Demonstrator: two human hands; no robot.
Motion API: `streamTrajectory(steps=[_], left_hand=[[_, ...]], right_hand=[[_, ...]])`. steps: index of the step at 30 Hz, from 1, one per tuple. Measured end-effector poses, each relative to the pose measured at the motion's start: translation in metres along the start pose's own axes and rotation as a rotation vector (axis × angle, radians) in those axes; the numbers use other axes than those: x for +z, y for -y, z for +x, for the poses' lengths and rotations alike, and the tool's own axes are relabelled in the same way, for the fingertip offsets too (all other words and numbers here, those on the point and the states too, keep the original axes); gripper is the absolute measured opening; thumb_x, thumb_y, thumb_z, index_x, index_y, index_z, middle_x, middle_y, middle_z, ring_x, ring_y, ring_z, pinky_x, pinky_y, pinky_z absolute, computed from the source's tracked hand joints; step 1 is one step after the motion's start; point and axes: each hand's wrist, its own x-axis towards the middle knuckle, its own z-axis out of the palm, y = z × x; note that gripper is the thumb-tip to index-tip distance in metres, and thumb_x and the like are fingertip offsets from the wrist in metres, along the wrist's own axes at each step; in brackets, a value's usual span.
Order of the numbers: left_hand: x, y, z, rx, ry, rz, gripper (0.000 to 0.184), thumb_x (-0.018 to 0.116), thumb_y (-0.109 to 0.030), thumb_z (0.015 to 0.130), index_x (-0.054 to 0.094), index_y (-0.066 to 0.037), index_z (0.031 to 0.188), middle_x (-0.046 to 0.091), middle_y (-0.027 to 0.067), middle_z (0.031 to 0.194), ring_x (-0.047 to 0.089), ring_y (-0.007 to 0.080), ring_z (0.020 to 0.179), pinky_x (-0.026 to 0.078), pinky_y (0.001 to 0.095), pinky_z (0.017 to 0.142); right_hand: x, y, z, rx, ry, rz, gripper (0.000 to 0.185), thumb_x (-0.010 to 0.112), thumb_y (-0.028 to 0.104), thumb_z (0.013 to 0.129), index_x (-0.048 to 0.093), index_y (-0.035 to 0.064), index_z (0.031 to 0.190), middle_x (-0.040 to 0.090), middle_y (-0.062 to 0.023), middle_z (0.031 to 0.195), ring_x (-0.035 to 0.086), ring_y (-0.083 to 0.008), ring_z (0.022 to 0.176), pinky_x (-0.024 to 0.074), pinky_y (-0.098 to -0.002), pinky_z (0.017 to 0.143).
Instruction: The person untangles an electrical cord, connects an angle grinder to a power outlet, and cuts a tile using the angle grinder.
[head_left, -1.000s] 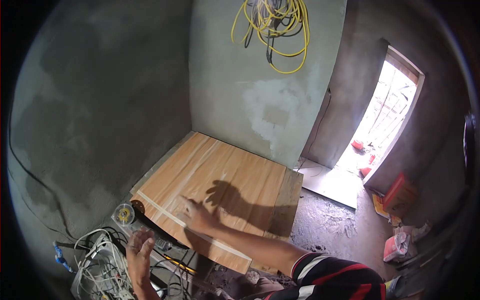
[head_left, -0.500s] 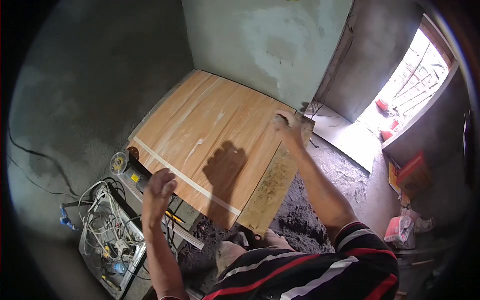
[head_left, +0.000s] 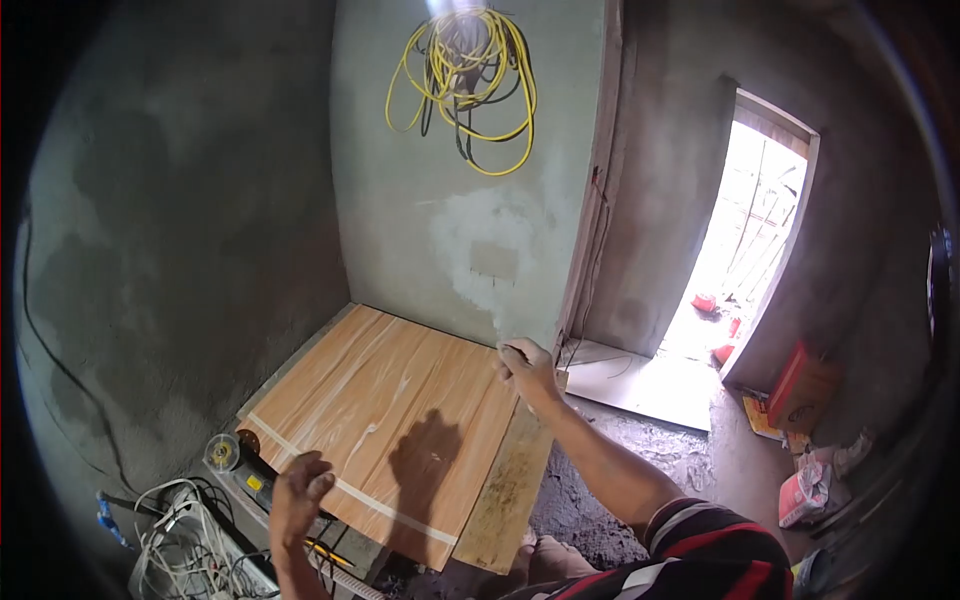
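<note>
My left hand (head_left: 298,490) hovers at the near left edge of a wood-grain panel (head_left: 400,390), its fingers loosely bent, thumb a little apart, nothing visible in it. Over the panel's far right corner, my right hand (head_left: 530,370) is closed in a pinch; a small dark thing seems to show between its fingers, too small to name. A pale strip (head_left: 350,492) crosses the near side of the panel. Left of my left hand lies an angle grinder (head_left: 252,478) with its disc towards the wall.
A bin of tangled cables (head_left: 200,545) stands at the lower left. A rough board (head_left: 508,490) borders the panel's right side. Yellow cable (head_left: 530,120) hangs on the wall. Further right are a white slab (head_left: 640,385), a bright doorway (head_left: 745,230), a red box (head_left: 800,390) and a bag (head_left: 805,495).
My right hand has moved from above the middle of the panel to its far right corner, its fingers closed. My left hand stays near the grinder. The camera view has dipped and risen again.
</note>
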Motion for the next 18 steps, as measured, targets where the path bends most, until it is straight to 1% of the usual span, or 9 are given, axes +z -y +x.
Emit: streamTrajectory(steps=[2,6,8,9,10,12,14,16,18], left_hand=[[-0.008,-0.024,-0.003,0.067,-0.045,0.032,0.051,0.071,-0.009,0.095,0.053,0.010,0.138,0.069,0.0238,0.123,0.067,0.0279,0.115,0.053,0.0369,0.099],[-0.004,-0.068,0.003,0.136,-0.107,0.097,0.044,0.068,-0.002,0.095,0.055,0.005,0.136,0.068,0.0180,0.119,0.065,0.0242,0.113,0.052,0.0365,0.100],[0.011,-0.087,0.019,0.148,-0.138,-0.068,0.042,0.068,0.002,0.095,0.056,0.003,0.136,0.067,0.0144,0.119,0.064,0.0213,0.111,0.051,0.0352,0.099],[0.026,-0.106,0.029,0.218,-0.172,0.074,0.037,0.069,-0.003,0.096,0.060,0.003,0.131,0.068,0.0114,0.113,0.064,0.0181,0.103,0.051,0.0334,0.096],[0.041,-0.125,0.039,0.202,-0.196,0.088,0.037,0.069,-0.003,0.096,0.060,0.003,0.131,0.068,0.0114,0.113,0.064,0.0181,0.103,0.051,0.0334,0.096],[0.072,-0.174,0.073,0.181,-0.287,0.311,0.032,0.070,-0.011,0.096,0.065,0.004,0.124,0.070,0.0089,0.105,0.065,0.0159,0.098,0.051,0.0307,0.092],[0.110,-0.214,0.114,0.314,-0.389,0.371,0.033,0.073,-0.021,0.095,0.069,0.005,0.116,0.070,0.0087,0.100,0.065,0.0145,0.093,0.050,0.0296,0.089],[0.141,-0.259,0.158,0.354,-0.466,0.408,0.039,0.073,-0.027,0.096,0.070,0.004,0.119,0.071,0.0067,0.106,0.067,0.0153,0.102,0.050,0.0328,0.093],[0.161,-0.296,0.205,0.500,-0.549,0.321,0.039,0.074,-0.029,0.094,0.070,0.004,0.115,0.072,0.0088,0.104,0.066,0.0141,0.097,0.050,0.0311,0.088]], right_hand=[[0.015,0.013,0.013,-0.046,0.044,0.047,0.021,0.064,0.015,0.103,0.065,-0.0022,0.115,0.068,-0.0084,0.085,0.059,-0.0109,0.064,0.0465,-0.0250,0.055],[0.027,0.043,0.051,-0.100,0.091,0.189,0.021,0.062,0.015,0.104,0.065,-0.0019,0.116,0.067,-0.0088,0.084,0.059,-0.0103,0.064,0.0454,-0.0242,0.056],[0.018,0.057,0.083,-0.135,0.091,0.227,0.021,0.062,0.015,0.104,0.065,-0.0019,0.116,0.067,-0.0090,0.084,0.059,-0.0104,0.064,0.0454,-0.0241,0.056],[0.014,0.059,0.098,-0.178,0.085,0.259,0.020,0.063,0.014,0.104,0.065,-0.0018,0.116,0.067,-0.0093,0.083,0.059,-0.0105,0.064,0.0453,-0.0240,0.057],[0.006,0.056,0.112,-0.161,0.106,0.276,0.020,0.063,0.014,0.104,0.065,-0.0018,0.116,0.067,-0.0093,0.083,0.059,-0.0105,0.064,0.0453,-0.0240,0.057],[-0.012,0.060,0.157,-0.347,0.101,0.345,0.018,0.064,0.013,0.103,0.066,-0.0011,0.114,0.068,-0.0091,0.081,0.059,-0.0105,0.064,0.0454,-0.0237,0.057],[-0.043,0.075,0.184,-0.280,0.060,0.329,0.016,0.064,0.011,0.101,0.067,-0.0007,0.112,0.068,-0.0089,0.080,0.060,-0.0116,0.063,0.0462,-0.0248,0.057],[-0.076,0.078,0.218,-0.338,0.071,0.412,0.016,0.064,0.012,0.101,0.068,-0.0004,0.111,0.066,-0.0082,0.077,0.059,-0.0129,0.061,0.0460,-0.0255,0.057],[-0.109,0.101,0.243,-0.416,0.071,0.372,0.017,0.064,0.014,0.101,0.069,-0.0001,0.110,0.065,-0.0073,0.075,0.058,-0.0132,0.061,0.0451,-0.0255,0.057]])
